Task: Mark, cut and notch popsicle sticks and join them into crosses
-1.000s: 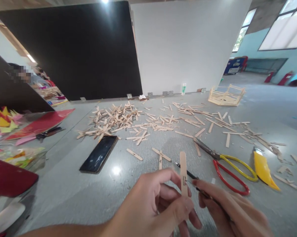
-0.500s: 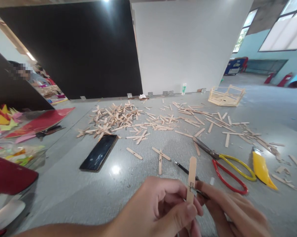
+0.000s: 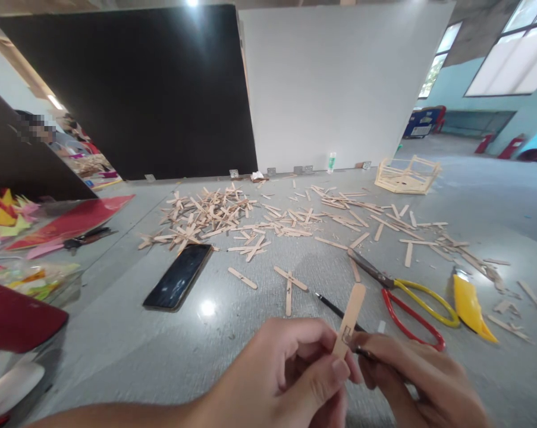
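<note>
My left hand [image 3: 290,371] is closed on a wooden craft stick [image 3: 352,304], pinched near its lower end and tilted to the right. Pencil lines mark a small rectangle on the stick. My right hand [image 3: 417,371] grips a thin dark craft knife [image 3: 365,353], its tip at the marked area; most of the handle is hidden by my fingers. Behind the stick lies a black pen [image 3: 329,304]. Two crossed craft sticks [image 3: 289,279] and a single marked stick [image 3: 242,278] rest on the table beyond my left hand.
Red-and-yellow-handled scissors [image 3: 422,297] and a yellow cutter [image 3: 472,306] lie at the right. A phone [image 3: 179,276] is at the left. Loose sticks [image 3: 210,211] are heaped farther back, near a stick-built frame [image 3: 406,176]. Black and white panels [image 3: 339,83] stand behind.
The craft stick has tipped to the right in my left hand. The knife's metal tip, which showed across the pencil rectangle, now sits at the stick's right edge.
</note>
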`<state>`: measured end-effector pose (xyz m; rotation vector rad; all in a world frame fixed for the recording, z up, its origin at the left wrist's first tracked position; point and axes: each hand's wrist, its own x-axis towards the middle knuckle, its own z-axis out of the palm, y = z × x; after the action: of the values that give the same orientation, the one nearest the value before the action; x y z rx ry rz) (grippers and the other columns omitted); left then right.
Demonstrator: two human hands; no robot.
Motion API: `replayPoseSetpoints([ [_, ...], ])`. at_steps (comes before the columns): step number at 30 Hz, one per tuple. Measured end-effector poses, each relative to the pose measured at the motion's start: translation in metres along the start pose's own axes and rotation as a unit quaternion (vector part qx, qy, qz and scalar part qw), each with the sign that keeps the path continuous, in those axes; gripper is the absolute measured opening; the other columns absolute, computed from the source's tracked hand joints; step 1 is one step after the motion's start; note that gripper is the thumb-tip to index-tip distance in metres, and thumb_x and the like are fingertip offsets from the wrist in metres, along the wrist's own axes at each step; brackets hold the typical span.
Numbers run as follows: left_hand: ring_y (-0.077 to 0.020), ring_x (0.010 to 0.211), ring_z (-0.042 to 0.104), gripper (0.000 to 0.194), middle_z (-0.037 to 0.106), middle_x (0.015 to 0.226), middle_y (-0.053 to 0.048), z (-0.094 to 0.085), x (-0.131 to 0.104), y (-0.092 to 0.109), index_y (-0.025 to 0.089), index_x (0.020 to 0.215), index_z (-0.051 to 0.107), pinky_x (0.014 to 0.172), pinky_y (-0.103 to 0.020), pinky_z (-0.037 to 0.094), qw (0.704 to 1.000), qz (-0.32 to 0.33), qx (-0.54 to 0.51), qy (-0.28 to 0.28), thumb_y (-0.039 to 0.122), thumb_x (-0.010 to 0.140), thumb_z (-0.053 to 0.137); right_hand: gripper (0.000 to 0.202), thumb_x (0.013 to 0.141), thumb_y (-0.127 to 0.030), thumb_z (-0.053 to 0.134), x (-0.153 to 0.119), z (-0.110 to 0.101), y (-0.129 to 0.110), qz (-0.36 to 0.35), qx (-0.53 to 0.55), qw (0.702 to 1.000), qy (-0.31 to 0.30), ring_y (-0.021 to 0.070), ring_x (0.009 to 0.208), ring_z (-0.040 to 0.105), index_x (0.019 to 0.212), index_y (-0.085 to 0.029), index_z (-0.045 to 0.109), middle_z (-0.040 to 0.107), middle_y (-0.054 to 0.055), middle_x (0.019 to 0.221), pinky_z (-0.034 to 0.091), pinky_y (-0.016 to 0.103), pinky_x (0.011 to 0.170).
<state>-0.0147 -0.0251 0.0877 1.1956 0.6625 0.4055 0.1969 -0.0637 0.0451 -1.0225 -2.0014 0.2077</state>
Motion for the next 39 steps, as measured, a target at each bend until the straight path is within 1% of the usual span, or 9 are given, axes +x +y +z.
replayPoseSetpoints([
  [5,-0.006,0.053,0.043,0.052,0.052,0.063,0.004,0.006,-0.003,-0.004,0.018,0.084,0.056,0.051,-0.017,0.031,0.999,0.011,-0.006,0.032,0.069,0.097,0.06,0.059,0.092,0.001,0.057,-0.009,-0.001,0.006,-0.042,-0.029,0.998,0.021,0.0189,0.066,0.077,0.142,-0.029,0.057,0.08,0.001,0.084,0.059,0.025,0.055],
  [8,-0.0057,0.052,0.041,0.047,0.05,0.061,0.005,0.007,-0.003,-0.005,0.018,0.087,0.059,0.051,-0.017,0.03,0.999,0.019,-0.021,0.021,0.063,0.1,0.062,0.078,0.093,0.0,0.055,-0.014,-0.002,0.008,-0.045,-0.062,0.996,0.035,0.0214,0.067,0.077,0.161,-0.036,0.041,0.077,0.0,0.078,0.057,0.027,0.051],
  [14,-0.0061,0.054,0.038,0.045,0.048,0.064,0.005,0.007,-0.005,-0.006,0.017,0.092,0.062,0.052,-0.019,0.027,0.999,0.019,-0.037,0.016,0.061,0.1,0.063,0.086,0.096,-0.001,0.054,-0.011,-0.004,0.005,-0.045,-0.058,0.997,0.033,0.021,0.066,0.077,0.167,-0.042,0.027,0.077,0.0,0.08,0.06,0.027,0.053],
  [18,-0.0068,0.055,0.037,0.047,0.047,0.065,0.005,0.004,-0.003,-0.004,0.017,0.093,0.063,0.052,-0.02,0.026,1.0,0.017,-0.019,0.008,0.063,0.099,0.063,0.031,0.11,-0.033,0.052,-0.002,-0.006,0.003,-0.038,0.04,0.998,0.02,0.0165,0.062,0.076,0.137,-0.033,0.067,0.077,0.0,0.074,0.06,0.022,0.056],
  [21,-0.0068,0.053,0.036,0.051,0.045,0.062,0.006,-0.001,-0.002,0.0,0.016,0.093,0.063,0.051,-0.02,0.026,0.999,0.014,0.009,-0.03,0.067,0.097,0.061,0.047,0.109,-0.053,0.049,0.005,-0.008,-0.001,0.038,0.111,0.993,0.005,0.0106,0.049,0.066,0.081,-0.024,0.074,0.067,-0.002,0.057,0.053,0.016,0.049],
  [23,-0.0067,0.053,0.036,0.052,0.044,0.062,0.006,-0.005,-0.002,0.003,0.016,0.093,0.062,0.051,-0.02,0.027,0.998,0.017,0.022,-0.063,0.068,0.097,0.061,0.054,0.107,-0.055,0.052,0.009,-0.01,-0.006,0.097,0.148,0.984,-0.033,0.0105,0.048,0.065,0.068,-0.023,0.07,0.066,-0.001,0.055,0.051,0.016,0.048],
  [31,-0.0069,0.056,0.039,0.051,0.046,0.067,0.005,-0.01,-0.004,0.004,0.015,0.096,0.062,0.052,-0.019,0.029,0.995,0.016,0.052,-0.089,0.065,0.102,0.056,0.039,0.103,-0.051,0.062,0.011,-0.018,-0.012,0.19,0.307,0.925,-0.121,0.0145,0.065,0.07,0.082,-0.025,0.082,0.077,0.003,0.071,0.053,0.021,0.062],
  [35,-0.0072,0.057,0.04,0.053,0.047,0.066,0.004,-0.01,-0.001,0.004,0.015,0.091,0.06,0.053,-0.02,0.029,0.996,-0.001,0.047,-0.076,0.068,0.098,0.06,0.024,0.1,-0.042,0.071,0.005,-0.014,-0.004,0.191,0.292,0.935,-0.065,0.0146,0.071,0.072,0.083,-0.026,0.08,0.078,0.002,0.076,0.056,0.021,0.067],
  [39,-0.0071,0.054,0.038,0.057,0.046,0.063,0.005,-0.008,0.001,0.004,0.016,0.086,0.058,0.052,-0.02,0.029,0.997,0.0,0.025,-0.075,0.072,0.093,0.063,0.037,0.103,-0.046,0.065,0.007,-0.009,-0.003,0.174,0.296,0.936,-0.082,0.0134,0.063,0.069,0.077,-0.025,0.08,0.075,0.002,0.068,0.053,0.021,0.061],
])
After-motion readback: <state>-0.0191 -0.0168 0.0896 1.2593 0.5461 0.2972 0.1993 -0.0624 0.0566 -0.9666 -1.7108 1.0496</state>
